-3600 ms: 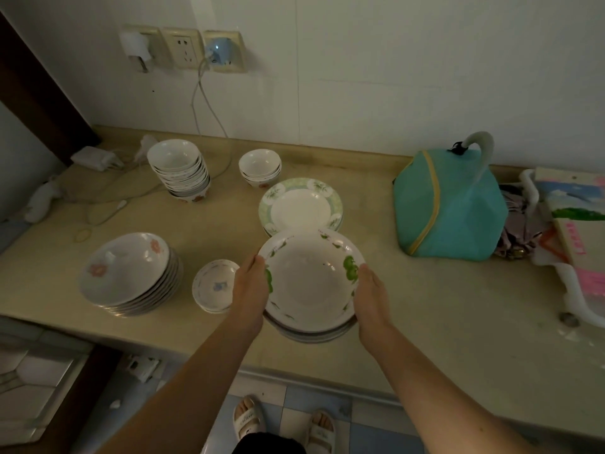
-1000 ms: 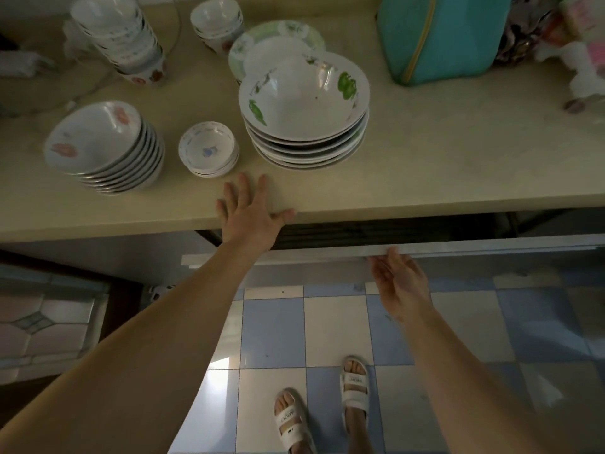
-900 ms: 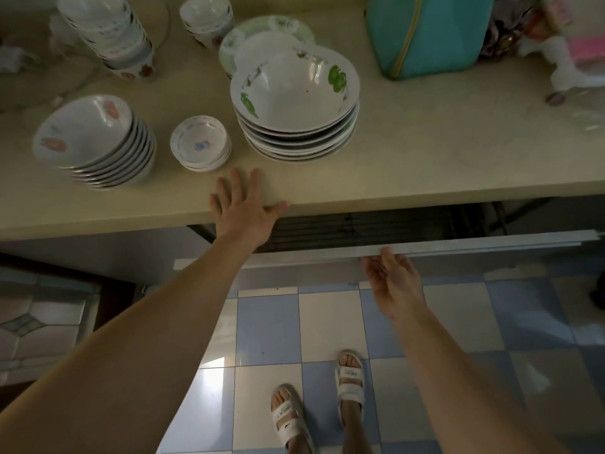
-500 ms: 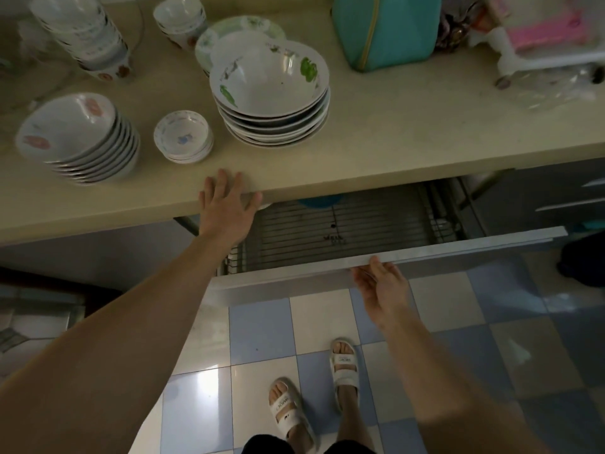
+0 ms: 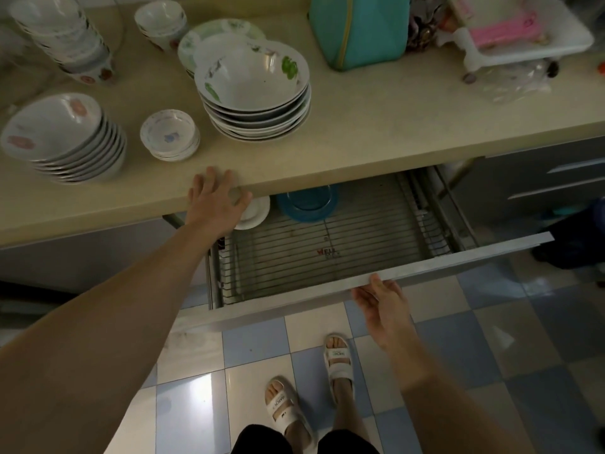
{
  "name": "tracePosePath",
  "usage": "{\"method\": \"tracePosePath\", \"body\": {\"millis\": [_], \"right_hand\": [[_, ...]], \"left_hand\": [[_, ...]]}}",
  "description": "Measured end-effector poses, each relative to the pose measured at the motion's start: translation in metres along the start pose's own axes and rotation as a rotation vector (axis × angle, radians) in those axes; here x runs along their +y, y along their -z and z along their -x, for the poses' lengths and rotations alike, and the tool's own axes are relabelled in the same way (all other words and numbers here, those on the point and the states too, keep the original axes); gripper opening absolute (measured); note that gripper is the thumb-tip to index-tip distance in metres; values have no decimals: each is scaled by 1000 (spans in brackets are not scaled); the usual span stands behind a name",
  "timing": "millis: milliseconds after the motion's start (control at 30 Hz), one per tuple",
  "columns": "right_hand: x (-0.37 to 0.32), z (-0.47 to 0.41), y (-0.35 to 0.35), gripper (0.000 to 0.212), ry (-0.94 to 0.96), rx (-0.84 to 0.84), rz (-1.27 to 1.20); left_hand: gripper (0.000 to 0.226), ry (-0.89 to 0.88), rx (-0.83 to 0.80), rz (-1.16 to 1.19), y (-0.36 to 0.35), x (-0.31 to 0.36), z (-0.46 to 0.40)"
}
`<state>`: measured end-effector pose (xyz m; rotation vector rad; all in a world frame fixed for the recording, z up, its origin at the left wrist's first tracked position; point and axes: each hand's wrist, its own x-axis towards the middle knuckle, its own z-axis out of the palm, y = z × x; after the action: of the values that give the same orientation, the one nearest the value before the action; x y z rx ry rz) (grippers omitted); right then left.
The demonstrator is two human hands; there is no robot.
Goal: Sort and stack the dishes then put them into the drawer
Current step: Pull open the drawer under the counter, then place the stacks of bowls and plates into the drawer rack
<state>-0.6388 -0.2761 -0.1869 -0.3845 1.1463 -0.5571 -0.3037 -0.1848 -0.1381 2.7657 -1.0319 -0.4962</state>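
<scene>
Fingers of the right hand (image 5: 383,306) hook under the front panel of the drawer (image 5: 376,283), palm up, gripping its top edge; those of the left hand (image 5: 217,199) lie spread and flat on the front lip of the counter (image 5: 376,126), holding nothing. The drawer stands pulled out below the counter, its wire rack mostly bare, with a blue plate (image 5: 307,199) and a white dish (image 5: 253,213) at the back, half hidden under the counter's overhang. The left forearm crosses over the drawer's left corner.

Up on the counter wait the dishes: a stack of green-leaf bowls (image 5: 253,90) in the middle, a green-rimmed plate (image 5: 193,44) just behind it, a leaning stack of pink-flowered bowls (image 5: 65,139) at the left, small saucers (image 5: 168,134) between them, and two piles of small bowls (image 5: 62,37) further back. A teal bag (image 5: 360,31) sits to the right, beside a white tray (image 5: 523,44) of clutter. Sandalled feet (image 5: 307,385) stand on the checkered floor.
</scene>
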Motion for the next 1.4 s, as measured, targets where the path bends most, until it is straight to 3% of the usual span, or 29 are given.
{"method": "tracePosePath", "body": {"millis": [400,700,800,933,1033,1200,1400], "right_hand": [[15,22,26,11,6,3,-33],[15,24,21,11,-7,100,-29],[5,30,12,10,7,233,157],[-26,33,-12,18,202,413,425],[-58,32,-49,13,322,300,450],[-106,-4,-134,24,323,70,437],[-158,-69,-228,18,274,-185,575]], "left_hand": [[73,-19,-30,-39,-2,-8,-6],[72,-57,-60,-18,1,-13,-4],[70,-78,-62,-13,1,-15,-6],[69,-69,-86,17,3,-16,-7],[68,-29,-115,57,7,-14,-9],[59,40,-113,146,7,-7,-13],[53,351,116,586,29,26,-19]]}}
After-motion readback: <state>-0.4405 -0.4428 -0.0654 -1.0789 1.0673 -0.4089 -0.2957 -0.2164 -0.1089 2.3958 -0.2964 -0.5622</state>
